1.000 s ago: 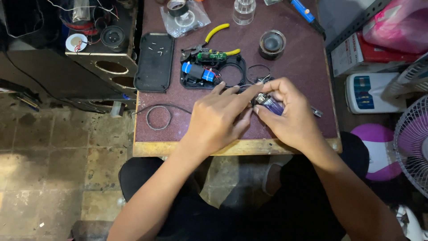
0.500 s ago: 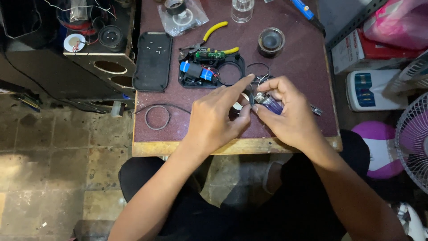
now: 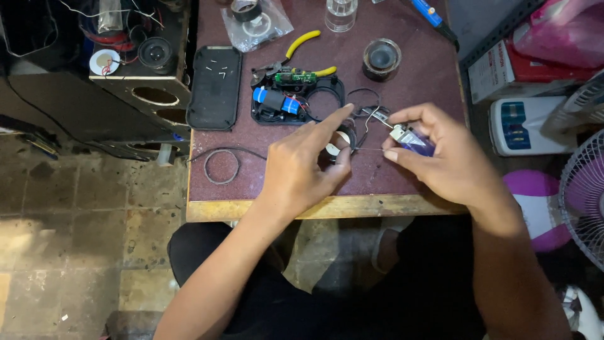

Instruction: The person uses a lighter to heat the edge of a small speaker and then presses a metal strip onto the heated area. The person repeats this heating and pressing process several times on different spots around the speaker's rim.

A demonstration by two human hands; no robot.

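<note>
My right hand [image 3: 443,157] grips a small purple lighter [image 3: 412,140] over the maroon table [image 3: 402,82], with a thin wire [image 3: 368,149] pinched at its fingertips. My left hand [image 3: 302,170] pinches the other end of that wire between thumb and middle finger, index finger pointing outward. A small round speaker part [image 3: 340,140] lies on the table just behind my left fingers, partly hidden. Past the hands sits an opened black device shell [image 3: 296,101] holding a blue cylinder and a green circuit board.
A black back cover [image 3: 215,87] lies at the left, yellow-handled pliers [image 3: 302,53] beyond it. A round black speaker [image 3: 381,60], a glass jar [image 3: 340,12], a bag with tape rolls [image 3: 255,22] and a loose wire loop [image 3: 221,167] share the table. A fan [image 3: 582,201] stands right.
My hands have drawn apart. A thin wire now stretches between them, and my left index finger has lifted and points outward.
</note>
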